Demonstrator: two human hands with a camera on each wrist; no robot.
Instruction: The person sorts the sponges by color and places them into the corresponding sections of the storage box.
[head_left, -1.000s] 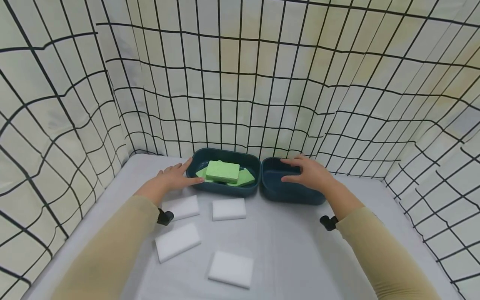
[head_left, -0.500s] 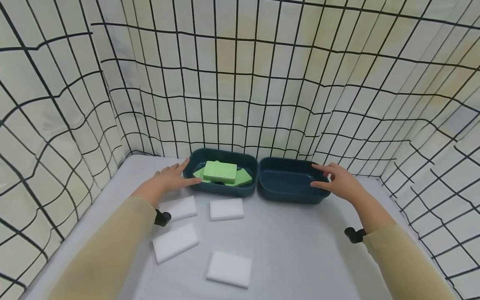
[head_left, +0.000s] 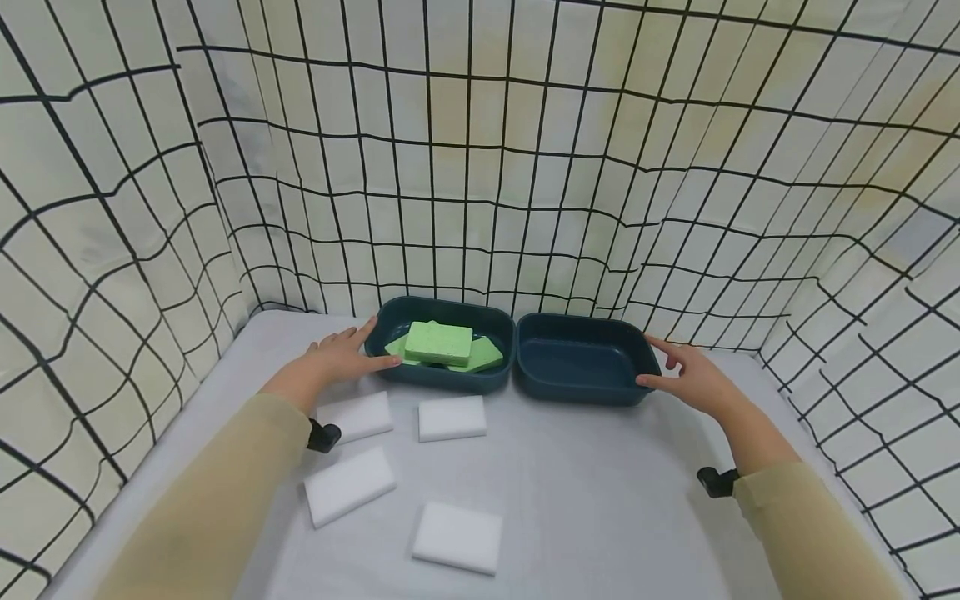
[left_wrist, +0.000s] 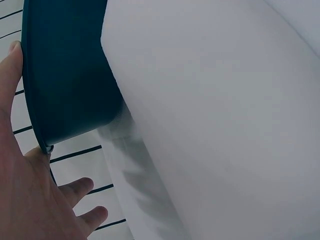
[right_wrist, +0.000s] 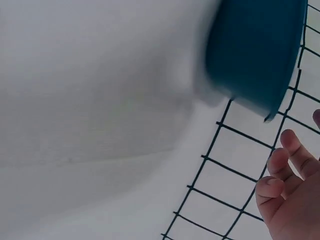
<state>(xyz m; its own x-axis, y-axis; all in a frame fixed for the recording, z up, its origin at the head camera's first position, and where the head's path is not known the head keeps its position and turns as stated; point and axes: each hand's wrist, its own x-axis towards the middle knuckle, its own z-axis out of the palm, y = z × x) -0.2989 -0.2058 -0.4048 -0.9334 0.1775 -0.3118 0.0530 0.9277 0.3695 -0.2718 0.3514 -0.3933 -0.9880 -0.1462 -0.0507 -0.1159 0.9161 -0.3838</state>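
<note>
Two dark teal plastic tubs stand side by side against the back mesh. The left tub (head_left: 457, 381) holds several light green sponges (head_left: 438, 342), one lying on top of the others. My left hand (head_left: 337, 358) spans its left end, thumb at the front rim and straight fingers along the side; the left wrist view shows the thumb and a finger touching the rim. The right tub (head_left: 581, 392) has a bare floor. By its right end is my right hand (head_left: 693, 375), thumb and forefinger spread near the rim; whether they touch it is unclear. In the right wrist view the other fingers hang loosely, apart from the tub.
Several white sponge-like blocks, among them one in front of the left tub (head_left: 452, 418) and one near the front (head_left: 457, 537), lie on the white-covered table (head_left: 585, 500). Black wire mesh (head_left: 465, 200) backed with pale cloth encloses the back and sides.
The right hand has moved right, from over the inside of the right tub to its right end. The left hand stays at the left tub, and the sponges have not moved.
</note>
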